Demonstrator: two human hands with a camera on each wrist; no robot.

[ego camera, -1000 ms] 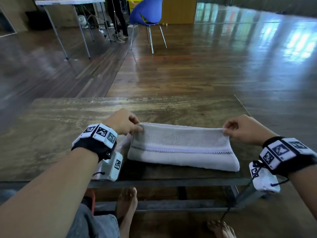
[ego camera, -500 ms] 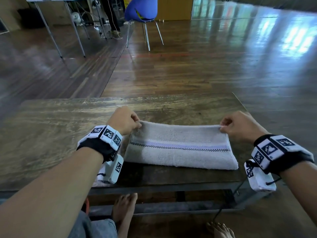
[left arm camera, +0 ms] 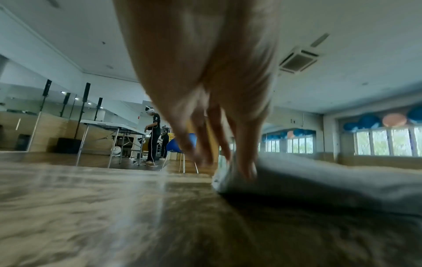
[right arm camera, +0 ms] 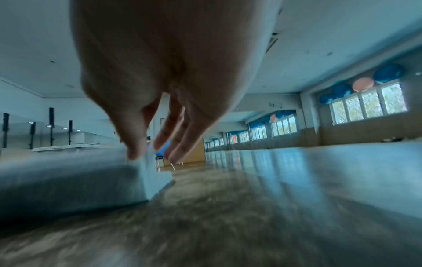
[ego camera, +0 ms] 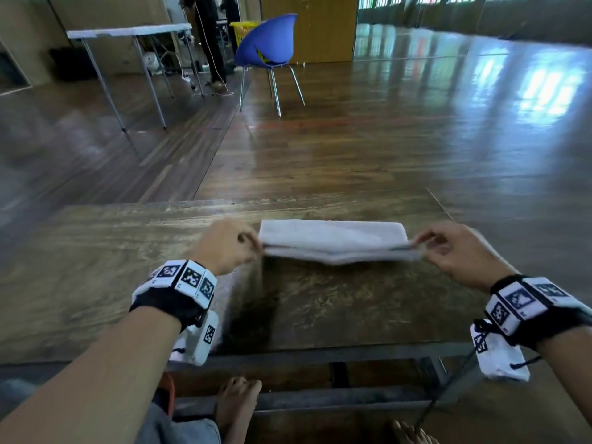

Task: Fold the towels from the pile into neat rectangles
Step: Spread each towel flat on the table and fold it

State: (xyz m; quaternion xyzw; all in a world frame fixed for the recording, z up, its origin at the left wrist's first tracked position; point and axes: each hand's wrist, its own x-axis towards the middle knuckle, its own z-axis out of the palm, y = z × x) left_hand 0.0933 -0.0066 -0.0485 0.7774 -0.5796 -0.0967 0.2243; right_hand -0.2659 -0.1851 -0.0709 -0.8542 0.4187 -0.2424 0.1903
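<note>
Head view: both hands, left hand [ego camera: 224, 245] and right hand [ego camera: 455, 248], pinch the white folded terry towel [ego camera: 333, 240] by its ends on the worn wooden table [ego camera: 96, 251], probably keeping the edges lined up for folding.

The person's wrist gear and clothing.
Each bare forearm carries a black wristband [ego camera: 166, 304] ringed with white blocks bearing black square codes; a white camera box [ego camera: 498, 355] hangs beneath each wrist. Grey shorts [ego camera: 179, 427], bare feet.
</note>
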